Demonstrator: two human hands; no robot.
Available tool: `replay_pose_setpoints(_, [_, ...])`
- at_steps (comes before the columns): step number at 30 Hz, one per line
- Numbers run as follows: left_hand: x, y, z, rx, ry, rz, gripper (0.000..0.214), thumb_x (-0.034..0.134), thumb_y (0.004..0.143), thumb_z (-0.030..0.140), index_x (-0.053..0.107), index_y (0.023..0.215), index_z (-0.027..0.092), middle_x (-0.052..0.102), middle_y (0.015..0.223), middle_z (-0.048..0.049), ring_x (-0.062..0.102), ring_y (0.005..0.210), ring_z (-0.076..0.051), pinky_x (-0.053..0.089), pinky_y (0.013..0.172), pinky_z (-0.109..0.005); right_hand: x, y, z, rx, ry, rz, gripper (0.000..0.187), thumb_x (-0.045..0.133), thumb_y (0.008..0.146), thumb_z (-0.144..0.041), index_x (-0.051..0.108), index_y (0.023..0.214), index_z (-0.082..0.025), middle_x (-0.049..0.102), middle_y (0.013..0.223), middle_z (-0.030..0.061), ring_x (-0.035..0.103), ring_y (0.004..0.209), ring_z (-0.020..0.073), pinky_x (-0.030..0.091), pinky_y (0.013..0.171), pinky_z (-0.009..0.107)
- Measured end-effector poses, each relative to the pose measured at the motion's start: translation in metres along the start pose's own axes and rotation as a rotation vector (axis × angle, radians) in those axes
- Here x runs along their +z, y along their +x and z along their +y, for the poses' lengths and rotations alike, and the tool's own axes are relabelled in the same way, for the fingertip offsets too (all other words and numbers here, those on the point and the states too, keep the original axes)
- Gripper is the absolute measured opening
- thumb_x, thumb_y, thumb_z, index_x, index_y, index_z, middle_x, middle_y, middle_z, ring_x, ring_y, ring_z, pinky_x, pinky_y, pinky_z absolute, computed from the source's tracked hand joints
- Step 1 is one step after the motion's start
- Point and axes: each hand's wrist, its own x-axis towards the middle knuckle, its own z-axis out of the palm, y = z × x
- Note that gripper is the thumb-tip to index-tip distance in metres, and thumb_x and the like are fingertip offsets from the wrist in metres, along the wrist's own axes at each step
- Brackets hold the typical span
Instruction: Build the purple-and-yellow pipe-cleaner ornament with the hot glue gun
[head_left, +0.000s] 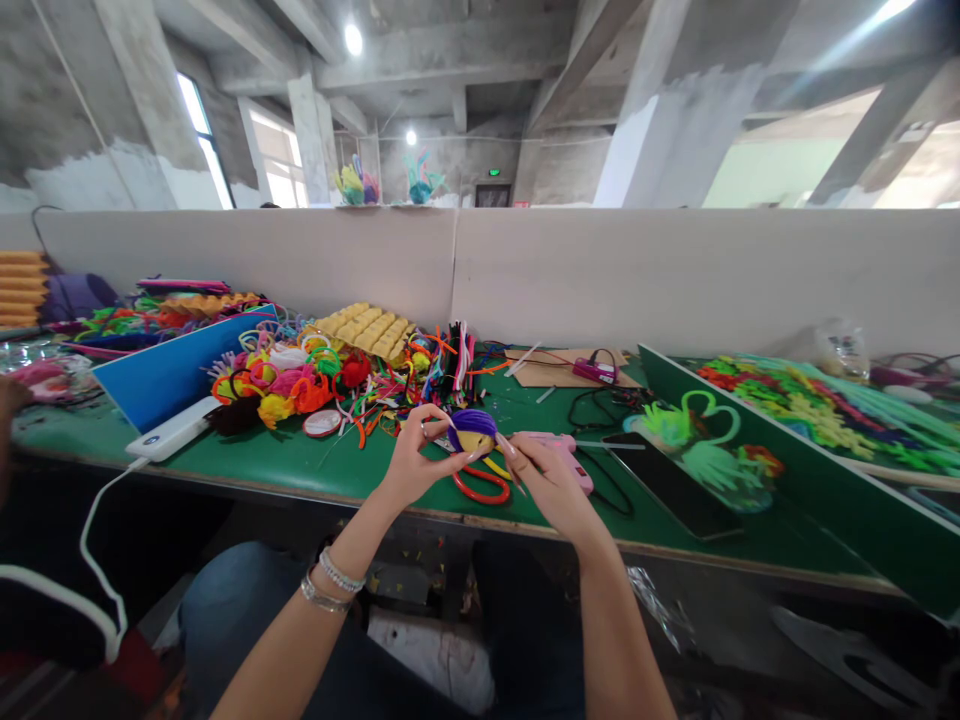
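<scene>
Between my two hands, above the front of the green table, is a small rounded piece of purple and yellow pipe cleaner (472,430). My left hand (420,455) grips its left side, thumb below and fingers above. From the right, my right hand (544,475) pinches the piece's edge with thumb and forefinger. Red-handled scissors (482,488) lie just beneath, partly hidden by the hands. Behind my right hand rests a pink glue gun (574,462) with a clear glue stick at its rear.
Pipe-cleaner pieces (300,385) are heaped at the left, beside a white power strip (172,430) and a blue divider (180,365). To the right lie a black phone (671,485), a green pipe-cleaner figure (709,460) and a green divider (795,480). A person's hand shows at far left.
</scene>
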Motion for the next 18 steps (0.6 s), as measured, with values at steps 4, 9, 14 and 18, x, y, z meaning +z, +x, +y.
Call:
replay_pose_setpoints(4, [0.002, 0.0, 0.001, -0.04, -0.058, 0.014, 0.05, 0.074, 0.063, 0.031, 0.036, 0.093, 0.022, 0.061, 0.078, 0.0024, 0.067, 0.076, -0.015, 0.053, 0.07, -0.028, -0.001, 0.0, -0.002, 0.002, 0.038, -0.012, 0.039, 0.032, 0.091, -0.045, 0.039, 0.061, -0.02, 0.041, 0.057, -0.0025, 0.039, 0.059, 0.0116, 0.033, 0.055, 0.024])
replay_pose_setpoints(9, [0.004, 0.003, 0.002, -0.058, -0.152, 0.052, 0.053, 0.074, 0.062, 0.036, 0.033, 0.094, 0.023, 0.064, 0.075, 0.0044, 0.068, 0.071, -0.013, 0.055, 0.07, -0.027, 0.0, 0.0, -0.004, -0.007, 0.066, -0.002, 0.042, 0.032, 0.091, -0.046, 0.04, 0.059, -0.02, 0.041, 0.056, -0.0023, 0.039, 0.058, 0.0115, 0.034, 0.055, 0.024])
replay_pose_setpoints(14, [0.004, 0.004, 0.0, -0.058, -0.191, 0.059, 0.055, 0.074, 0.062, 0.037, 0.031, 0.093, 0.024, 0.064, 0.073, 0.0051, 0.069, 0.072, -0.014, 0.056, 0.072, -0.029, 0.005, 0.001, -0.006, -0.001, 0.132, 0.014, 0.041, 0.034, 0.09, -0.046, 0.039, 0.059, -0.02, 0.04, 0.055, -0.0026, 0.037, 0.056, 0.0109, 0.033, 0.053, 0.024])
replay_pose_setpoints(18, [0.003, 0.005, -0.003, -0.059, -0.181, 0.073, 0.055, 0.073, 0.062, 0.041, 0.031, 0.093, 0.024, 0.064, 0.075, 0.0049, 0.069, 0.073, -0.014, 0.056, 0.074, -0.031, 0.01, 0.002, -0.009, 0.013, 0.156, 0.026, 0.041, 0.035, 0.09, -0.048, 0.038, 0.059, -0.02, 0.039, 0.055, -0.0026, 0.036, 0.055, 0.0104, 0.033, 0.051, 0.024])
